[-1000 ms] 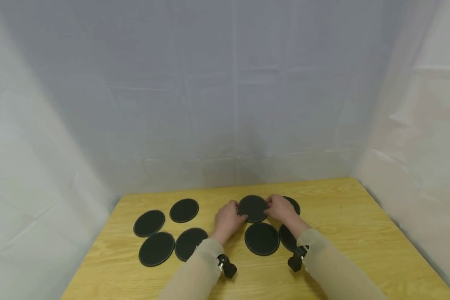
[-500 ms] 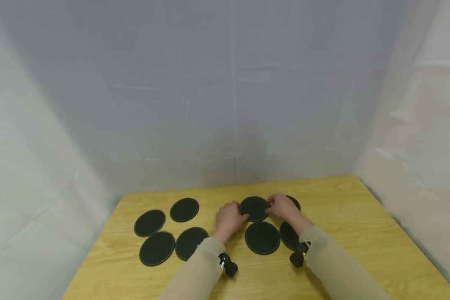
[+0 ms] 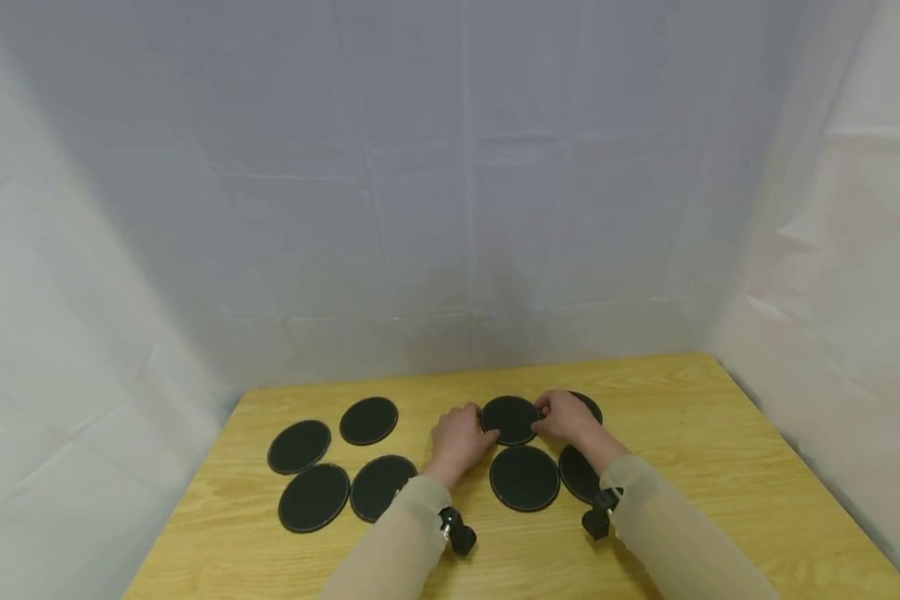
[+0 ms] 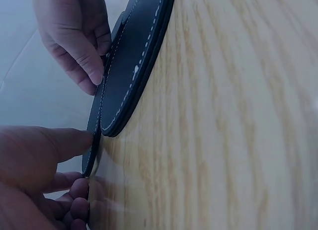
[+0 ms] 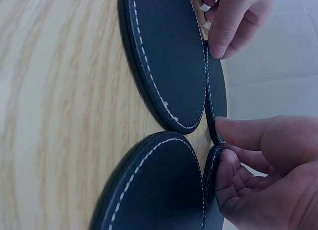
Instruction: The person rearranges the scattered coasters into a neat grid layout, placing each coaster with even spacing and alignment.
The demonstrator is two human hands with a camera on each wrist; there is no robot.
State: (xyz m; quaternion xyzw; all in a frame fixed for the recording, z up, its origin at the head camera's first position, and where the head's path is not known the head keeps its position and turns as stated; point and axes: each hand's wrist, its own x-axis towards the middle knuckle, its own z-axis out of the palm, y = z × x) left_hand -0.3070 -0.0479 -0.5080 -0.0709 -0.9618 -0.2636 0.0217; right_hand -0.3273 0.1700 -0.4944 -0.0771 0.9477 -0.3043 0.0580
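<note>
Both hands hold one round black coaster (image 3: pixel 508 419) with white stitching at the back middle of the wooden table (image 3: pixel 690 433). My left hand (image 3: pixel 467 432) pinches its left edge and my right hand (image 3: pixel 555 417) pinches its right edge. In the left wrist view my left hand's thumb (image 4: pixel 64 143) presses on the coaster's thin rim (image 4: pixel 92 140). In the right wrist view my right hand (image 5: pixel 226 140) grips that rim (image 5: pixel 214 111) between thumb and fingers. Whether the coaster lies flat or is slightly lifted I cannot tell.
A coaster (image 3: pixel 524 477) lies just in front of the held one, and another (image 3: pixel 577 473) lies under my right forearm. A further one (image 3: pixel 591 406) peeks out behind my right hand. Several coasters (image 3: pixel 313 497) lie at the left. White cloth walls surround the table.
</note>
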